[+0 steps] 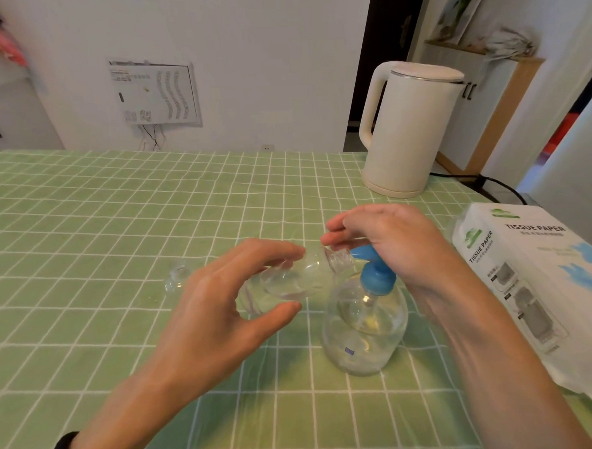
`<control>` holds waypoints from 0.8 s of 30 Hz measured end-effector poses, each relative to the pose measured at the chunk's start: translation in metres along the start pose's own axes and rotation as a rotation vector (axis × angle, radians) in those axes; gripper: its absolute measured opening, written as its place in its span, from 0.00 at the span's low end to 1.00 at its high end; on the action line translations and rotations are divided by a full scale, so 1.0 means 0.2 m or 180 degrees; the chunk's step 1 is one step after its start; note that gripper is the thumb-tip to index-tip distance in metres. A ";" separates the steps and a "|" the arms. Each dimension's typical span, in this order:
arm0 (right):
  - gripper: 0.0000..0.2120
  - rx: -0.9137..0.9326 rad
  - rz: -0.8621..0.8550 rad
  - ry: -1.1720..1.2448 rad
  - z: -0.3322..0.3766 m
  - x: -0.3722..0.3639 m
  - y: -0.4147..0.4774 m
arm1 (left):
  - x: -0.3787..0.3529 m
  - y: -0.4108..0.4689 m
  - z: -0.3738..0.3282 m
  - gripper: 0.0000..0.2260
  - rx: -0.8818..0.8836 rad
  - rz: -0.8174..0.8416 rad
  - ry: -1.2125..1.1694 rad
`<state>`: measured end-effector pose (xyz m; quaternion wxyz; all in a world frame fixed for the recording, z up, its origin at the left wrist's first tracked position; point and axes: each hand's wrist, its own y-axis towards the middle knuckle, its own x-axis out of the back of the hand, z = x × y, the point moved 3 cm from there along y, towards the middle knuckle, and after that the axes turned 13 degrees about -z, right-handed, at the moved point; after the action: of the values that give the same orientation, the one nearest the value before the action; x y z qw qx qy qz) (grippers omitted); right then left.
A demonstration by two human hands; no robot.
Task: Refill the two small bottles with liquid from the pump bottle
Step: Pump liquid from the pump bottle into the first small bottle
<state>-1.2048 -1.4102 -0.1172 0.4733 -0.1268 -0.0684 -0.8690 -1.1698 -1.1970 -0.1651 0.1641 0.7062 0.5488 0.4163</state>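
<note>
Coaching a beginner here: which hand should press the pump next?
Right hand: it lies over the blue pump head, while the left hand grips the small bottle beside it.

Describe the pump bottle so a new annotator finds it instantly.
On the green checked tablecloth, look in front of the white kettle and left of the tissue paper pack. The pump bottle stands upright there, under the right hand. Unlike the small bottle in the left hand, it has a blue pump head.
</note>
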 end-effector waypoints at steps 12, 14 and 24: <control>0.10 -0.0047 -0.0107 -0.0225 0.00 -0.01 -0.01 | 0.01 0.00 -0.02 0.22 0.0041 0.0002 -0.0049; 0.11 0.0039 -0.0109 -0.0179 0.01 0.00 -0.01 | 0.01 0.00 -0.02 0.22 0.0039 0.0012 -0.0024; 0.10 -0.0056 0.0107 -0.0442 0.00 -0.03 -0.01 | 0.00 0.00 -0.01 0.23 0.0089 -0.0010 -0.0019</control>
<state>-1.2030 -1.4054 -0.1197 0.4808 -0.1922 -0.0912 -0.8506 -1.1713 -1.1969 -0.1630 0.1565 0.7088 0.5551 0.4062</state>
